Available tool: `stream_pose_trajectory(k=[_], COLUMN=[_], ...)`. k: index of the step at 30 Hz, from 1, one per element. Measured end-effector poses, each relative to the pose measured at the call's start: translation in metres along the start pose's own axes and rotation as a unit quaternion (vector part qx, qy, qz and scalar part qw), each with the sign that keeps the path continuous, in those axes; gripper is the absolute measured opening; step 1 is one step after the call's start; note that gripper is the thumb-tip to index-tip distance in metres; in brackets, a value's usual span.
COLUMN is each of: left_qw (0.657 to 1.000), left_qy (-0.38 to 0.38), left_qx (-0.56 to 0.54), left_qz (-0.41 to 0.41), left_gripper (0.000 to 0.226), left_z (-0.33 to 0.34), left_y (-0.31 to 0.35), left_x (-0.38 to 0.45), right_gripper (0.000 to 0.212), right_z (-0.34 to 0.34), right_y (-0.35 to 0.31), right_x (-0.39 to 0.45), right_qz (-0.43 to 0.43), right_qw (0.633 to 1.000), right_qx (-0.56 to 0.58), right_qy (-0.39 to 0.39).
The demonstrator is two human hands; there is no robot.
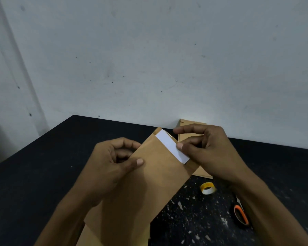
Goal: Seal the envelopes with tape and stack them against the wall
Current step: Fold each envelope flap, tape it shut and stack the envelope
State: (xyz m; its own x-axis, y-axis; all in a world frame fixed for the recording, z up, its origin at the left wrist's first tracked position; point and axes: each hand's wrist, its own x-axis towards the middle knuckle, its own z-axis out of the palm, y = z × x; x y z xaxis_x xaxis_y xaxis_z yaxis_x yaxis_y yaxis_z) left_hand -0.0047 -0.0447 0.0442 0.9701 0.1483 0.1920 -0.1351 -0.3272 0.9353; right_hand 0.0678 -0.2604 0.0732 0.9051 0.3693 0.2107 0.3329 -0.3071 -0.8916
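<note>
1. One pale grey wall (149, 50), scuffed and dotted with small dark marks, fills the upper half of the view and meets the far edge of the work surface.
2. Below it lies a black table (43, 166), its top flecked with pale specks on the right side.
3. Held above the table is a brown envelope (149, 183), the largest thing in the hands; its long axis runs on a slant from lower left to upper right, with the open mouth pointing up and away toward the wall.
4. Against the wall lies a stack of envelopes (188, 125), flat on the table and partly hidden behind the right hand.
5. The left hand (114, 162) grips the envelope's left edge, thumb pressed on the front and fingers curled behind.
6. The right hand (208, 148) pinches at the mouth, its thumb on the white sheet.
7. That white sheet (171, 145) sticks out of the mouth along the upper right edge.
8. Orange-handled scissors (240, 214) lie at the right, partly under the right forearm.
9. A small tape roll (208, 188) sits on the table between the scissors and the envelope.
</note>
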Motion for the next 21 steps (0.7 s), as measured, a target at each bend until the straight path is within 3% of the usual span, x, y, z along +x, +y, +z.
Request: stream_pose_trajectory(k=[8, 15, 21], left_qw=[0.999, 0.998, 0.997], left_qy=[-0.03, -0.057, -0.075], left_qx=[-0.019, -0.028, -0.004], left_qz=[0.012, 0.028, 0.022], left_gripper=[0.024, 0.024, 0.021], left_z=[0.001, 0.0, 0.002], left_y=[0.01, 0.019, 0.021], left_x=[-0.003, -0.005, -0.005], right_gripper=[0.028, 0.038, 0.04], right_z=[-0.009, -0.018, -0.017], right_y=[-0.004, -0.011, -0.009], right_x=[-0.01, -0.018, -0.019], right_qz=[0.002, 0.028, 0.034], right_qw=[0.998, 0.99, 0.993], right_qx=[0.063, 0.119, 0.1], right_qy=[0.028, -0.074, -0.062])
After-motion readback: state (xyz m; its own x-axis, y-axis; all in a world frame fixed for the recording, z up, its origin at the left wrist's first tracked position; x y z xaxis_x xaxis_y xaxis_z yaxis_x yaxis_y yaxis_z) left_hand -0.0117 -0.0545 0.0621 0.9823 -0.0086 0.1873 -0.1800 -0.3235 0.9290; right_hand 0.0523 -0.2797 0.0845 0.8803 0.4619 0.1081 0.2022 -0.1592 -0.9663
